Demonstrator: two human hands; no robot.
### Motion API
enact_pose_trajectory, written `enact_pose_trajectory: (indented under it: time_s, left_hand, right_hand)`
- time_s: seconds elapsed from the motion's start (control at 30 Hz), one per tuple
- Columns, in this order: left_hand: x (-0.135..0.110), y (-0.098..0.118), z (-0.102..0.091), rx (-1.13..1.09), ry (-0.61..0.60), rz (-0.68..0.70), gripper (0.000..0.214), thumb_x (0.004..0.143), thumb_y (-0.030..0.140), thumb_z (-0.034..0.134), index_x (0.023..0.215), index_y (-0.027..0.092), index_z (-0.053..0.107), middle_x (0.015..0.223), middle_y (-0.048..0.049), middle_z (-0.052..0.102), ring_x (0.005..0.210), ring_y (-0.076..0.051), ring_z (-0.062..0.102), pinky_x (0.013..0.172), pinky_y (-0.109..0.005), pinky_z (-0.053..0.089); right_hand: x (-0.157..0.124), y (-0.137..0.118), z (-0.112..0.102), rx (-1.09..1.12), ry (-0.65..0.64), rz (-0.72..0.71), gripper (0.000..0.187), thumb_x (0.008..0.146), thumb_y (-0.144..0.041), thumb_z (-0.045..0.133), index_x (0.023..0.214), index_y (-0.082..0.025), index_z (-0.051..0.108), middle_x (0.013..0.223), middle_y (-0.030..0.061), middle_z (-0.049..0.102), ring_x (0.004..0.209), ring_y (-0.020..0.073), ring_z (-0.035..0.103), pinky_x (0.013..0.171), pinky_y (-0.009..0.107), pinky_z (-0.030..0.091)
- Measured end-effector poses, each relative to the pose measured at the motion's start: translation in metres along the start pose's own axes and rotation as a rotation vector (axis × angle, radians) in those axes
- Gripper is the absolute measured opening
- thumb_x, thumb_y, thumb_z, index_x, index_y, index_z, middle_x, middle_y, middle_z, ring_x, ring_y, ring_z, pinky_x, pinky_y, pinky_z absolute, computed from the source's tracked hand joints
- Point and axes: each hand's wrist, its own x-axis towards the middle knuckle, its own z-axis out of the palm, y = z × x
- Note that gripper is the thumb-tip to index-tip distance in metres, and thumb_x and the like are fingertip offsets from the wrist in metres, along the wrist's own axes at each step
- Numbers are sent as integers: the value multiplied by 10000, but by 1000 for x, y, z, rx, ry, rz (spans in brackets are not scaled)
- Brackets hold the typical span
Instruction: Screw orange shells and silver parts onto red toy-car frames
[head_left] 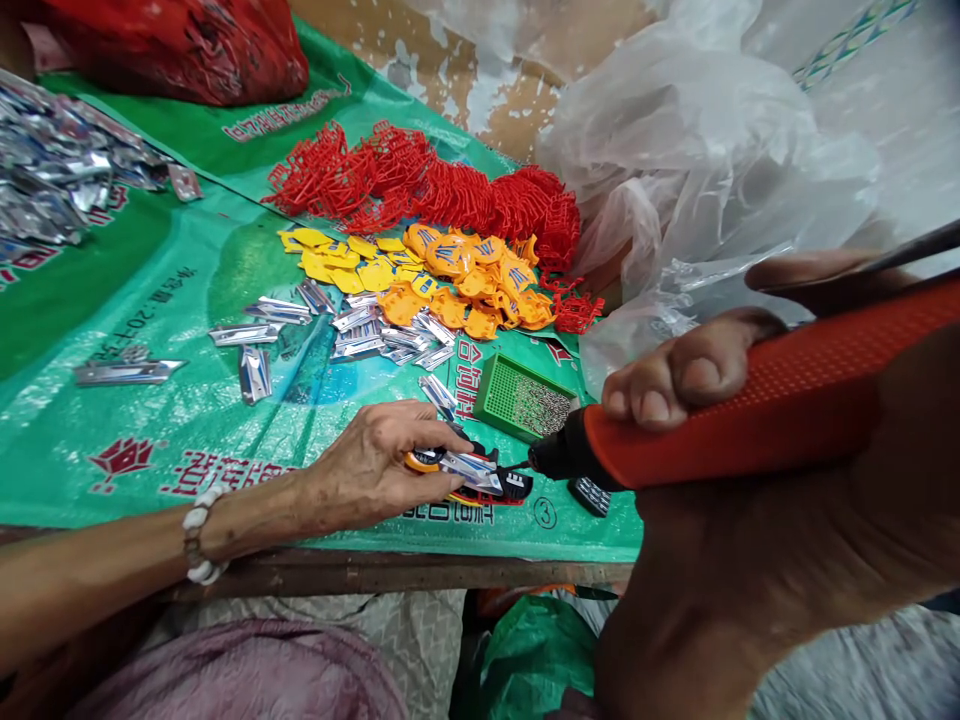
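Observation:
My left hand point(386, 455) is closed on a small silver, angled-end piece point(472, 470) with black and orange parts, low over the front of the green sheet. A black and red part point(516, 485) lies against its right end. My right hand point(757, 560) is wrapped round a red electric screwdriver point(750, 400) with a black nose. Its thin bit points left and reaches the black part; whether it sits in a screw is too small to tell. Just behind stands a green tray point(501, 395) with many small metal screws point(541, 405).
Orange pieces point(480, 270), yellow pieces point(352, 265) and red plastic frames point(420, 180) lie in piles behind. Silver pieces point(360, 330) are scattered on the green sheet point(187, 420), with a larger heap point(60, 160) at left. Plastic bags point(712, 140) stand back right.

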Motion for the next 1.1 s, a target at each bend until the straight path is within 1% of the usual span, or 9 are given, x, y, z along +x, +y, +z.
enact_pose_trajectory:
  time_s: [0.13,0.33,0.47,0.57,0.73,0.83,0.93,1.03,1.1]
  left_hand:
    - [1,1,-2,-1,-2,9,182,776,136,752,956,150,764,721,-2,668,666,-127,590,614,-215,414]
    - [0,0,-1,16,-5,5,190,784,165,755,973,164,763,719,0,668,657,-131,584,603,-220,407]
    - [0,-1,-1,5,-16,-8,207,767,148,768,973,149,765,734,-13,672,685,-139,604,622,-222,428]
    - [1,0,-2,-20,-21,-3,217,763,130,769,980,140,764,762,-19,691,706,-138,619,640,-219,440]
    - [2,1,-2,-24,-3,7,205,762,126,772,966,146,768,740,-8,691,685,-131,612,624,-214,431]
    - [1,1,-2,-9,-14,-3,197,771,147,770,968,149,771,728,-12,683,680,-139,611,614,-222,429]
    - [1,1,-2,-10,-22,-13,190,783,158,759,972,148,772,735,-18,689,694,-147,619,623,-229,437]
    - [2,1,-3,-11,-30,-24,197,780,151,758,976,144,771,747,-21,698,699,-148,623,626,-229,441]
    - [3,2,-3,-16,-27,-18,200,774,140,759,973,144,770,758,-19,705,708,-146,628,637,-229,446]
  right_hand:
    - [4,3,-3,-31,-33,-21,285,860,-485,531,864,-214,618,524,-67,510,366,124,450,313,289,377]
    - [4,4,-4,-24,-57,-38,276,835,-479,554,859,-212,620,518,-71,521,370,120,449,327,280,379]
    - [1,1,-3,-4,-58,26,258,883,-455,514,885,-222,626,558,-68,521,410,109,476,365,270,397]
    - [-2,0,-2,11,-65,46,224,914,-383,480,905,-222,636,590,-65,513,450,95,488,415,263,419]
    - [-6,-4,-2,25,-98,45,198,920,-325,481,907,-223,651,606,-61,517,464,95,486,434,266,432]
    - [-7,-5,-3,23,-93,77,168,926,-299,493,927,-229,645,615,-60,526,480,95,481,456,266,443]
    - [-2,-3,-5,24,-100,61,218,928,-370,498,910,-228,662,607,-56,531,469,100,495,435,270,440]
    - [4,2,-6,41,-129,-33,320,894,-483,509,878,-212,678,557,-56,520,414,106,484,373,271,409]
    - [5,3,-7,45,-141,-62,326,881,-487,519,868,-205,681,533,-57,515,396,109,477,359,273,402]
